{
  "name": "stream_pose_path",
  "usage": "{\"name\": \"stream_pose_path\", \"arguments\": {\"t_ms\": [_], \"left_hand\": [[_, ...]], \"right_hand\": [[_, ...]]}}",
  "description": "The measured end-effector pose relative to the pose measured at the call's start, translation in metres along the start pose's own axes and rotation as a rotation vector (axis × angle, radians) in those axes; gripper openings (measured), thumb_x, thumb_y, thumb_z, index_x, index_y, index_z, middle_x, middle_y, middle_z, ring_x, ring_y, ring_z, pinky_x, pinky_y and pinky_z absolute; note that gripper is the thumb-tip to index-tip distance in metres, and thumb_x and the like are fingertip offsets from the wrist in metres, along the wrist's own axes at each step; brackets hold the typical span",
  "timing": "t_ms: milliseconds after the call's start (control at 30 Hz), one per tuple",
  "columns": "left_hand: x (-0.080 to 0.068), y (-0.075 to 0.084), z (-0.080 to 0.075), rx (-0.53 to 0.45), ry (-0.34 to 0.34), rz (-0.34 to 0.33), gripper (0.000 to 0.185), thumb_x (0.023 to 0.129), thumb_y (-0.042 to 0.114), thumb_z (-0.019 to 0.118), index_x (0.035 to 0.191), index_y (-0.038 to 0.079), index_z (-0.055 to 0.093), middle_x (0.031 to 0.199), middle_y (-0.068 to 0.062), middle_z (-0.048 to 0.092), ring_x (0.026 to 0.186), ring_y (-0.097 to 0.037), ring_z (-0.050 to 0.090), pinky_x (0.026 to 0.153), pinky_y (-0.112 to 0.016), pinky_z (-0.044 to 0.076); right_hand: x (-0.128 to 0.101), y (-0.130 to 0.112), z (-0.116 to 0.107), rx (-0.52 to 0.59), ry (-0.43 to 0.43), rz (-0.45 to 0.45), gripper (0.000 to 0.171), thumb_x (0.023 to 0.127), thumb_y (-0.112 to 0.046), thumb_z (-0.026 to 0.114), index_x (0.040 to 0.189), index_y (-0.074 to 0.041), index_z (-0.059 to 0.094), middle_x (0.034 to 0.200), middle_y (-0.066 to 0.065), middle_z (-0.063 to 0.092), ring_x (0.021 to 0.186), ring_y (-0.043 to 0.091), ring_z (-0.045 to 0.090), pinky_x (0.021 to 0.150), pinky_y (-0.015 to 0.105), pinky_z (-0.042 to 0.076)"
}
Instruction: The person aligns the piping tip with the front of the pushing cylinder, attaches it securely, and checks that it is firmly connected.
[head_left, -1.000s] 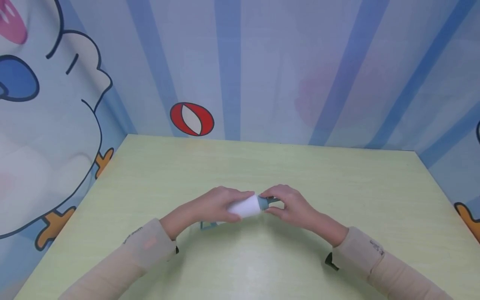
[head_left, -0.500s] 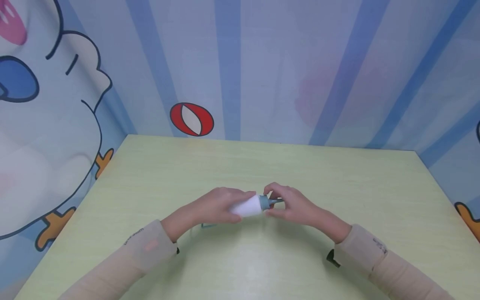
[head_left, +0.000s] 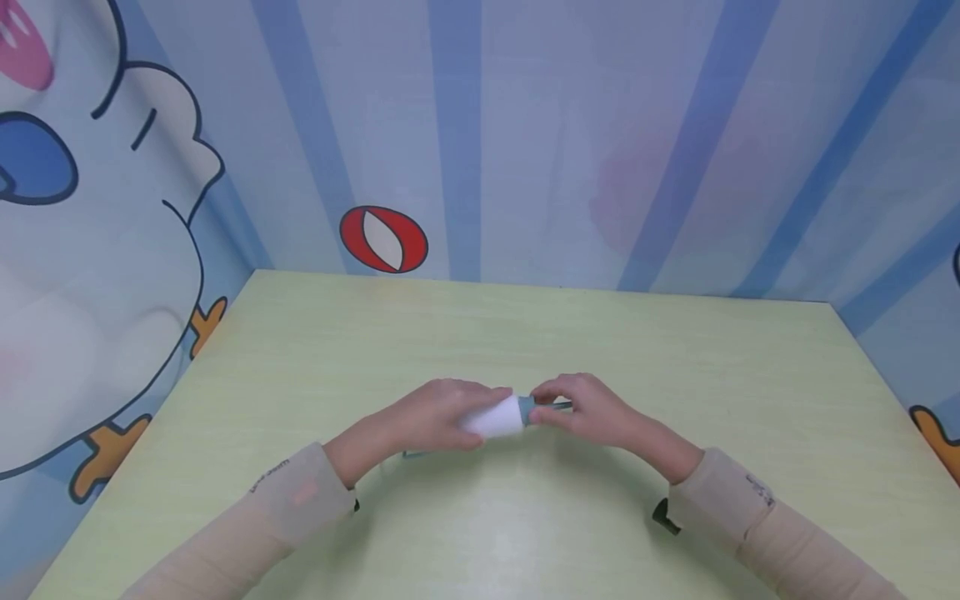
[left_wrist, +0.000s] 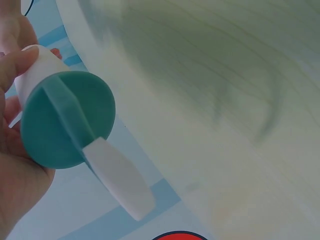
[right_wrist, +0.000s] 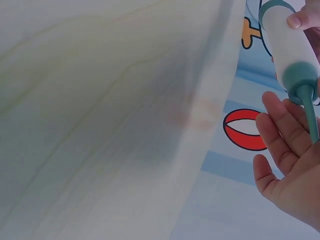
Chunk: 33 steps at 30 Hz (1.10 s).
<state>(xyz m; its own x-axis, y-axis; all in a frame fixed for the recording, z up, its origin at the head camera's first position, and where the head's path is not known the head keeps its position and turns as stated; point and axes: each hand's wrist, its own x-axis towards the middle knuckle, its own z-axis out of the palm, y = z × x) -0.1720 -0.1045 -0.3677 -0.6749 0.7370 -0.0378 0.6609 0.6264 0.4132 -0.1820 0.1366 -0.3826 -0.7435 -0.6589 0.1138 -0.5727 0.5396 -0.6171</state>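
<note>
Left hand [head_left: 435,417]: curled round white bottle [head_left: 497,419], held sideways above counter [head_left: 487,525]. Right hand [head_left: 596,412]: thumb and forefinger pinch its teal collar [head_left: 527,409], remaining fingers loose. Judgement: steady the body, work collar squarely on-axis. Left cuff [head_left: 307,479], right cuff [head_left: 716,483]: lettering illegible. No bottle label seen.

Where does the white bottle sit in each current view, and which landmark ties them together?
Head: the white bottle is below centre, in the left hand.
Left wrist: the bottle is at upper left, seen nearly end-on.
Right wrist: the bottle is at upper right.
Shared landmark: the red-and-white oval, cut off by left wrist's bottom edge.
</note>
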Motion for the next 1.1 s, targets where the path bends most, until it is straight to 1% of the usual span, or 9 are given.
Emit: {"name": "stream_pose_path", "arguments": {"t_ms": [100, 267, 333, 433, 567, 767, 867, 1000, 1100], "left_hand": [[-0.0005, -0.0002, 0.0002, 0.013, 0.008, 0.011, 0.062, 0.078, 0.023, 0.067, 0.134, 0.014, 0.042, 0.124, -0.003, 0.056, 0.105, -0.017, 0.056, 0.081, -0.030, 0.047], [-0.0003, -0.0009, 0.0007, 0.026, 0.021, 0.024, 0.062, 0.077, 0.023, 0.068, 0.133, 0.012, 0.043, 0.123, -0.005, 0.057, 0.104, -0.018, 0.056, 0.081, -0.032, 0.048], [0.0002, -0.0012, 0.0010, 0.026, 0.018, 0.020, 0.062, 0.077, 0.023, 0.068, 0.133, 0.013, 0.043, 0.122, -0.004, 0.057, 0.103, -0.017, 0.056, 0.081, -0.032, 0.047], [0.0008, -0.0011, 0.0016, 0.014, 0.022, 0.030, 0.062, 0.077, 0.022, 0.068, 0.133, 0.013, 0.044, 0.121, -0.004, 0.058, 0.102, -0.016, 0.056, 0.080, -0.031, 0.047], [0.0015, -0.0004, 0.0019, 0.015, 0.012, 0.025, 0.062, 0.077, 0.022, 0.068, 0.133, 0.014, 0.043, 0.122, -0.003, 0.057, 0.103, -0.016, 0.056, 0.081, -0.030, 0.047], [0.0008, 0.0007, 0.0020, 0.016, 0.007, 0.022, 0.062, 0.077, 0.021, 0.069, 0.132, 0.013, 0.044, 0.122, -0.004, 0.057, 0.104, -0.017, 0.056, 0.082, -0.032, 0.047], [0.0004, 0.0003, 0.0025, 0.019, 0.010, 0.023, 0.062, 0.077, 0.022, 0.069, 0.133, 0.014, 0.044, 0.123, -0.004, 0.057, 0.105, -0.018, 0.056, 0.082, -0.032, 0.047], [0.0003, -0.0011, 0.0033, 0.026, 0.014, 0.027, 0.062, 0.077, 0.023, 0.069, 0.133, 0.014, 0.043, 0.124, -0.003, 0.056, 0.106, -0.017, 0.055, 0.083, -0.032, 0.047], [0.0004, -0.0018, 0.0035, 0.027, 0.019, 0.037, 0.062, 0.077, 0.022, 0.068, 0.133, 0.013, 0.044, 0.123, -0.003, 0.057, 0.105, -0.016, 0.056, 0.083, -0.031, 0.047]], "right_hand": [[-0.0002, 0.0013, -0.0006, -0.007, 0.000, -0.007, 0.040, 0.085, -0.032, 0.057, 0.110, -0.001, 0.061, 0.097, 0.008, 0.067, 0.088, 0.019, 0.062, 0.072, 0.028, 0.052], [-0.0020, 0.0006, 0.0009, 0.053, 0.016, -0.008, 0.052, 0.078, -0.025, 0.068, 0.123, -0.007, 0.050, 0.109, 0.007, 0.062, 0.093, 0.018, 0.057, 0.078, 0.033, 0.048], [-0.0021, -0.0005, 0.0021, 0.075, 0.028, -0.017, 0.051, 0.075, -0.021, 0.071, 0.120, -0.009, 0.050, 0.109, 0.006, 0.059, 0.092, 0.017, 0.054, 0.079, 0.034, 0.046], [-0.0016, -0.0020, 0.0041, 0.095, 0.048, -0.044, 0.040, 0.074, -0.012, 0.071, 0.109, -0.009, 0.052, 0.102, 0.002, 0.058, 0.089, 0.014, 0.052, 0.079, 0.033, 0.045], [-0.0018, -0.0033, 0.0048, 0.106, 0.065, -0.052, 0.030, 0.075, -0.010, 0.070, 0.100, -0.010, 0.054, 0.095, 0.000, 0.059, 0.085, 0.013, 0.052, 0.077, 0.031, 0.046], [-0.0016, -0.0022, 0.0036, 0.117, 0.048, -0.052, 0.030, 0.080, -0.017, 0.065, 0.105, -0.003, 0.054, 0.092, 0.006, 0.065, 0.084, 0.017, 0.060, 0.076, 0.041, 0.049], [-0.0019, -0.0011, 0.0032, 0.110, 0.035, -0.050, 0.031, 0.083, -0.018, 0.062, 0.108, -0.002, 0.053, 0.097, 0.010, 0.066, 0.090, 0.022, 0.063, 0.078, 0.044, 0.049], [-0.0024, -0.0004, 0.0042, 0.087, 0.041, -0.049, 0.035, 0.081, -0.019, 0.065, 0.111, -0.005, 0.054, 0.106, 0.008, 0.063, 0.098, 0.025, 0.059, 0.083, 0.045, 0.047], [-0.0024, -0.0012, 0.0060, 0.061, 0.060, -0.084, 0.035, 0.077, -0.017, 0.069, 0.108, -0.007, 0.056, 0.104, 0.004, 0.061, 0.095, 0.021, 0.055, 0.082, 0.042, 0.046]]}}
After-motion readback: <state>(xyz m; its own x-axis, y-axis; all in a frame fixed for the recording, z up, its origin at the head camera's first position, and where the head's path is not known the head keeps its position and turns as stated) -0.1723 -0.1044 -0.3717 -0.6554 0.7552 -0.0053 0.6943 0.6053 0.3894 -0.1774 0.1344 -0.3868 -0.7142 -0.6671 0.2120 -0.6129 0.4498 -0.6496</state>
